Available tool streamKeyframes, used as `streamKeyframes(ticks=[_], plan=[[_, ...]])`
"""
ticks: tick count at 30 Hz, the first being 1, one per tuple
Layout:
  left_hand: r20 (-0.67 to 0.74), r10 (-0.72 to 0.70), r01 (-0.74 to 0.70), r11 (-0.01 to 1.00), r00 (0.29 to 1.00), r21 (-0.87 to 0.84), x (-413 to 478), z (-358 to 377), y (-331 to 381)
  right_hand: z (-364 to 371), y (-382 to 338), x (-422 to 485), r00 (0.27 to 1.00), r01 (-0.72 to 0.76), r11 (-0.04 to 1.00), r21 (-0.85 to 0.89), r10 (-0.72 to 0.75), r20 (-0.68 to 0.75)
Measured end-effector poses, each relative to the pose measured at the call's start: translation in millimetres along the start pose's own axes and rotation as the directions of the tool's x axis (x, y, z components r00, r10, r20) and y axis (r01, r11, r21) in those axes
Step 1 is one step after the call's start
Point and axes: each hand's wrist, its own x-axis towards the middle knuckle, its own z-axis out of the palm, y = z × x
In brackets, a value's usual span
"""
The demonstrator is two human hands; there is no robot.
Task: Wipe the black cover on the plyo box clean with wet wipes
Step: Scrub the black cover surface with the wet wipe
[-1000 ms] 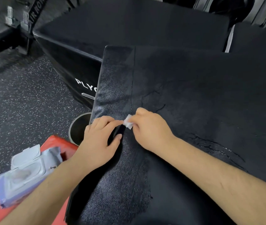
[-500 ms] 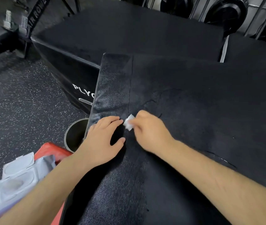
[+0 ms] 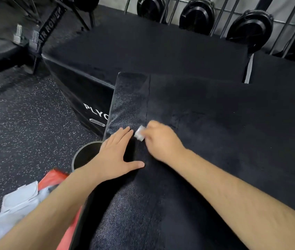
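Right hand (image 3: 161, 141) pinches a folded wet wipe (image 3: 140, 135) against the black cover (image 3: 215, 123), fingers curled. Left hand (image 3: 115, 156) lies flat beside it, fingers straight, holding nothing.

The left hand (image 3: 114, 156) has been flattened on the black cover (image 3: 215, 123): its fingers (image 3: 123, 132), curled at the seam a second ago, are now straightened, and the thumb has been spread toward 3 o'clock. The wet wipe (image 3: 139, 135), pinched by the right hand (image 3: 161, 141), has been carried slightly toward 12 o'clock along the seam; that hand is now blurred.
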Motion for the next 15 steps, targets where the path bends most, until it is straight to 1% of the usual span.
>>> streamKeyframes(ticks=[2,3,4,6,7,8,9,10,12,13,14,15], plan=[[0.023,0.000,0.000,1.000,1.000,-0.007,0.1,1.5,-0.8,-14.0,25.2,17.6,0.976,-0.196,0.981,0.003,0.195,-0.096],[0.021,-0.001,0.001,1.000,1.000,-0.013,-0.6,2.9,-1.4,-13.5,28.8,22.0,0.962,-0.238,0.971,0.029,0.239,-0.131],[0.017,0.002,-0.001,1.000,1.000,-0.016,-1.8,3.6,-0.7,-11.3,21.3,23.7,0.970,-0.207,0.978,0.030,0.209,-0.123],[0.018,0.009,-0.009,1.000,1.000,-0.018,-2.4,5.1,0.4,-0.9,-4.7,15.9,1.000,-0.024,1.000,0.001,0.024,0.013],[0.022,0.009,-0.009,1.000,1.000,-0.017,-2.5,5.7,0.8,4.2,-10.8,11.6,0.997,0.044,0.999,0.008,-0.044,0.064],[0.031,0.007,-0.007,1.000,0.999,-0.012,-2.0,6.5,0.9,4.9,-7.9,13.1,0.995,0.056,0.998,0.010,-0.056,0.080],[0.039,0.006,-0.006,1.000,0.999,-0.001,-2.0,7.2,0.8,2.4,3.2,20.8,0.998,0.021,1.000,-0.002,-0.021,0.056],[0.046,0.004,-0.005,1.000,0.999,0.010,-1.9,8.5,0.8,-0.6,17.7,32.0,0.999,-0.047,0.999,-0.009,0.047,0.003],[0.051,0.001,-0.002,1.000,0.999,0.023,-2.7,11.5,2.2,-6.5,38.9,49.6,0.970,-0.214,0.977,-0.001,0.212,-0.123],[0.052,-0.002,0.001,1.000,0.999,0.029,-3.5,12.8,3.4,-3.4,40.5,53.7,0.957,-0.253,0.967,0.002,0.251,-0.147],[0.059,-0.004,0.002,0.999,0.998,0.033,-4.8,13.0,4.9,0.4,33.5,54.9,0.964,-0.233,0.972,-0.021,0.227,-0.141],[0.064,-0.006,0.004,0.999,0.998,0.036,-5.8,12.4,6.4,6.2,22.8,52.7,0.982,-0.166,0.985,-0.048,0.160,-0.102]])
